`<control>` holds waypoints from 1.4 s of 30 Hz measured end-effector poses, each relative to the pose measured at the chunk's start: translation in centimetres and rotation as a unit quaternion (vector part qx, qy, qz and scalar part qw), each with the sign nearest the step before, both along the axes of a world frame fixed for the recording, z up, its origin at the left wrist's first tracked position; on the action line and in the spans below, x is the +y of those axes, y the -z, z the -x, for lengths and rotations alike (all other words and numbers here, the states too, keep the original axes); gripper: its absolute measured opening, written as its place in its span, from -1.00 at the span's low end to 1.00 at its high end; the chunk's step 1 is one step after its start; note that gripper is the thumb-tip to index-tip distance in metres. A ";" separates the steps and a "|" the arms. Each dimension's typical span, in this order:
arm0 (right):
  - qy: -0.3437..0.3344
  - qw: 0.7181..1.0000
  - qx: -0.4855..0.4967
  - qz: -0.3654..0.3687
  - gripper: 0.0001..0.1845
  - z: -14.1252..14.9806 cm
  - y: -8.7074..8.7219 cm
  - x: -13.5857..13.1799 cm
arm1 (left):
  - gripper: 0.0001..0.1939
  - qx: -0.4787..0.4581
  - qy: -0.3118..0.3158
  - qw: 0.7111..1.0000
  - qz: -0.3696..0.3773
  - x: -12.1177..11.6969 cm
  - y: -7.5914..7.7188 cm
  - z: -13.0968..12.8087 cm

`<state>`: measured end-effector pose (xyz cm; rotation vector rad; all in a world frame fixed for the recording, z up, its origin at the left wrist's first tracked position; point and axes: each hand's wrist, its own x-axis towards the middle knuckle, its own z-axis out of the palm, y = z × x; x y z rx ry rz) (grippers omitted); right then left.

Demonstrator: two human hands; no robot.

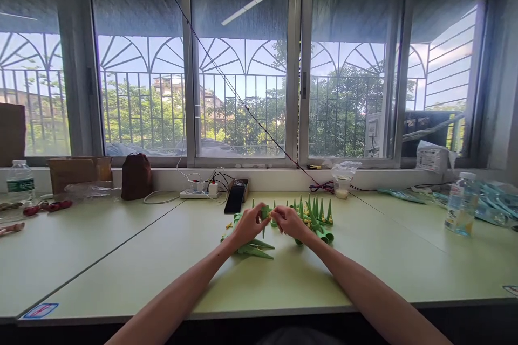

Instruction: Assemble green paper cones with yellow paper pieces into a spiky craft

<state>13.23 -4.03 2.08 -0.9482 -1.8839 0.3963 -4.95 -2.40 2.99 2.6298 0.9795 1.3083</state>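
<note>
My left hand [247,225] is closed around a green plastic cone [265,210], its narrow end pointing down and its wide end up. At the cone's side sits a small yellow piece [268,215], pinched by the fingertips of my right hand [292,223]. Beyond my right hand, several green cones [315,208] stand upright with yellow bits around their bases. Other green cones [325,236] lie beside my right wrist, open ends showing. Under my left hand more green cones [257,250] lie on the table, partly hidden by the hand.
A phone [235,197] and a power strip [198,193] lie behind the cones on the pale table [162,269]. A bottle [461,204] and teal plastic items [491,205] are on the right. A brown pouch [136,177] and another bottle [20,183] stand at the left.
</note>
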 end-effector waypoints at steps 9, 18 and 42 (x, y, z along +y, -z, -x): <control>-0.001 1.000 0.021 0.008 -0.87 0.1 -0.2 0.0 | -0.72 0.007 0.002 1.000 0.015 -0.4 -0.2 -0.2; 0.009 1.000 0.003 0.008 -0.80 -0.2 -0.3 0.0 | -0.72 0.021 0.004 1.000 0.008 -0.5 -0.2 -0.2; 0.000 1.000 -0.010 -0.006 -0.75 -0.9 -0.8 -0.8 | -0.72 0.011 0.006 1.000 -0.005 -0.9 -0.8 -0.7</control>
